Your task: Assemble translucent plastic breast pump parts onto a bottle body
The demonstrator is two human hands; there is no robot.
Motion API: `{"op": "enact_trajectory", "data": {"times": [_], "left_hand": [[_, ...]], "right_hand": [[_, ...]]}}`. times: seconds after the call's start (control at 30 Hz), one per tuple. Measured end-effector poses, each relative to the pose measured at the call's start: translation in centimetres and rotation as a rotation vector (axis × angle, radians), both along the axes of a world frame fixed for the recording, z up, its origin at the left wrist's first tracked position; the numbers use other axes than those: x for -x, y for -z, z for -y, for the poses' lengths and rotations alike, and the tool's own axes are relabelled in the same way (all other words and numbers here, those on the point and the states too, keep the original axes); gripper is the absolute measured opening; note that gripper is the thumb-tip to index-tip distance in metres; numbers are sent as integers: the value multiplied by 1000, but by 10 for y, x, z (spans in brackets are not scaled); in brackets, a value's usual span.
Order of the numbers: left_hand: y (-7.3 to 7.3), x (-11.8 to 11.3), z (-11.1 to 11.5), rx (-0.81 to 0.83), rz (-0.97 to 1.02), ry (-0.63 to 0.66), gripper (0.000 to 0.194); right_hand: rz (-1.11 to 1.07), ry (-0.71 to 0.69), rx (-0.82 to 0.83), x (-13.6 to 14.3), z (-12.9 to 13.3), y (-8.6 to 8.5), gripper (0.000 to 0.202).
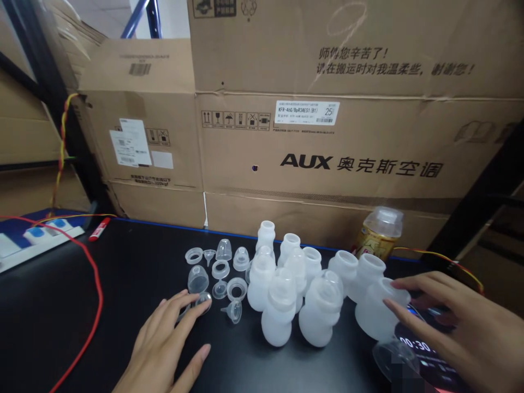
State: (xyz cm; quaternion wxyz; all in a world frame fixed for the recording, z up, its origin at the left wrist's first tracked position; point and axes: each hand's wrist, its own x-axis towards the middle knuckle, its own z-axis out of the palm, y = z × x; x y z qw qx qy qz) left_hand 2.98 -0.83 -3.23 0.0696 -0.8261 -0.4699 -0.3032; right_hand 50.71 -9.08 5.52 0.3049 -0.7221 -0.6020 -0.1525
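My left hand point(167, 338) reaches in low, fingers stretched and apart, fingertips touching a small clear dome cap point(203, 300). Near it lie a larger clear cap point(198, 279), a ring collar point(236, 289), a silicone nipple point(233, 311) and several similar loose parts. At the right, my right hand point(454, 322) has its fingertips at the neck and side of an open, milky baby bottle point(379, 311). In the middle stand several baby bottles; some, like the front bottle point(278, 316), have tops fitted, while others, like the back bottle point(290, 245), are open.
A phone point(417, 344) showing a timer lies partly under my right hand, beside a clear cover point(395, 357). Behind stand a gold-labelled jar point(377, 234) and large cardboard boxes point(347, 136). A red cable point(96, 284), red marker point(99, 229) and power strip point(45, 245) lie left.
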Motion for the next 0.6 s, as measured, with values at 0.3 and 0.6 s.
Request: {"op": "enact_trajectory", "data": {"times": [0.3, 0.6], "left_hand": [[-17, 3, -2, -111, -101, 57, 58], [-20, -5, -2, -173, -135, 66, 53]], "right_hand": [[-152, 100, 144, 11, -3, -2, 44], [-252, 79, 127, 24, -3, -23, 50]]}}
